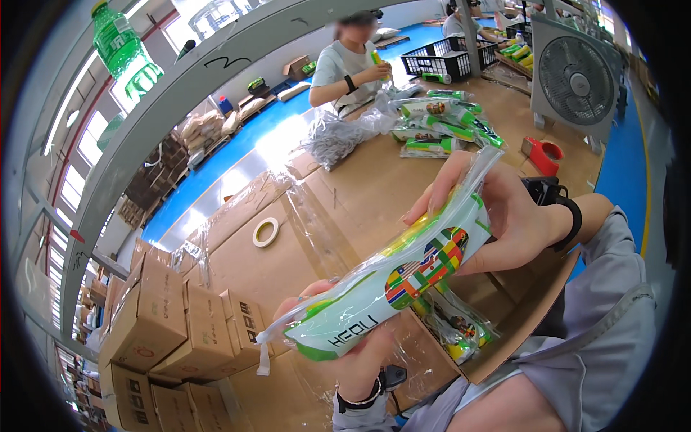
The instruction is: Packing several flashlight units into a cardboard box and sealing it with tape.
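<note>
Above the cardboard-covered desk (374, 180), left hand (345, 345) and right hand (497, 216) each grip the clear plastic-bagged green-and-white packet (396, 277); steady, level ends seem best.

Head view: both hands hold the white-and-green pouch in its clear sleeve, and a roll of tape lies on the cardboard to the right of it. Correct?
Not quite. In the head view the left hand and right hand do hold the white-and-green pouch, but the roll of tape lies on the cardboard to its left, not its right.
</note>
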A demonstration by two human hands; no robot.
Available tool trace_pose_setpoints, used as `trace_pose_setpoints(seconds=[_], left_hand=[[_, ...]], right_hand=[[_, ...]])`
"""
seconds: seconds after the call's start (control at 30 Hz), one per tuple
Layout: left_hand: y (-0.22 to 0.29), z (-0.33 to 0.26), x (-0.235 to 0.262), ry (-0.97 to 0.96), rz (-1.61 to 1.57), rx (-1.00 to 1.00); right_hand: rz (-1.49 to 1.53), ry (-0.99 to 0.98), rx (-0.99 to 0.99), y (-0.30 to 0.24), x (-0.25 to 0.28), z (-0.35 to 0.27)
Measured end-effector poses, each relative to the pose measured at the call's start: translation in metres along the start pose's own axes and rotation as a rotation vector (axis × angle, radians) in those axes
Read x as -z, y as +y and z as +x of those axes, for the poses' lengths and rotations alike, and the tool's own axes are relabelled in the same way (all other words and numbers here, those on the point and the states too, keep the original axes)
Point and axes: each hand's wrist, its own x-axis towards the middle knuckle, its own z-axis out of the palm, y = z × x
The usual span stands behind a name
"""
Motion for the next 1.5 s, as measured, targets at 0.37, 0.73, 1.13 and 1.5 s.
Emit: trace_pose_setpoints(seconds=[0.37, 0.73, 1.13, 1.5], left_hand=[[-0.011, -0.001, -0.002, 0.081, -0.067, -0.297], [-0.008, 0.002, -0.001, -0.146, 0.102, -0.413], [-0.01, -0.005, 0.014, 0.011, 0.289, -0.368], [-0.018, -0.012, 0.007, 0.04, 0.17, -0.412]], right_hand=[[-0.027, 0.061, -0.015, 0.001, -0.007, -0.006], [-0.134, -0.035, -0.118, -0.003, -0.004, -0.009], [-0.253, -0.1, 0.103, -0.007, 0.002, -0.01], [0.072, 0.018, -0.09, -0.01, -0.014, -0.005]])
